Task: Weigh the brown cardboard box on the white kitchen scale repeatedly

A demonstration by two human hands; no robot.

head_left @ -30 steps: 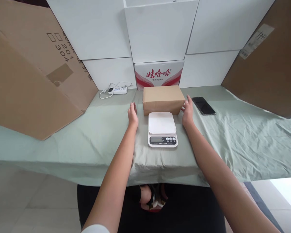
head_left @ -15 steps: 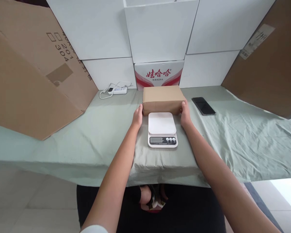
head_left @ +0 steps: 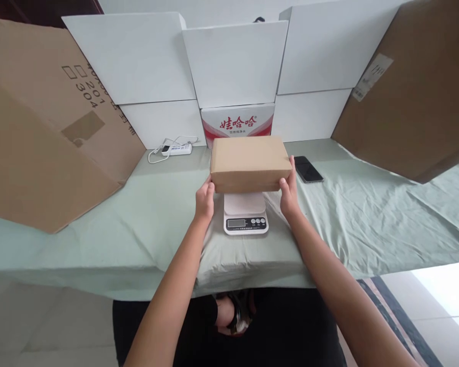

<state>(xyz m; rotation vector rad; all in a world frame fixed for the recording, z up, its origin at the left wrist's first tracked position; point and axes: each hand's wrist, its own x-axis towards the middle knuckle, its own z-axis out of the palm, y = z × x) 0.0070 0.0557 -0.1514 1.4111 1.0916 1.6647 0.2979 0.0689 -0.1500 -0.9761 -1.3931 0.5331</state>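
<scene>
Between my two hands is a closed brown cardboard box (head_left: 251,160), raised off the table and covering the back part of a white digital kitchen scale (head_left: 245,206). My left hand (head_left: 205,200) grips the box's left end, thumb at the front corner. On the right end, my right hand (head_left: 288,191) clasps it with the thumb on the front face and fingers along the side. The scale's display (head_left: 236,223) shows no digits that I can make out. Whether the box touches the scale's plate cannot be seen clearly.
A dark phone (head_left: 308,169) lies right of the box on the green tablecloth (head_left: 149,204). At the back left sits a white power strip (head_left: 177,149) with a cable. White boxes (head_left: 235,63) line the back; large cartons stand left (head_left: 42,132) and right (head_left: 409,97).
Both hands have lifted the cardboard box and brought it toward me, over the back of the scale. The view has shifted slightly.
</scene>
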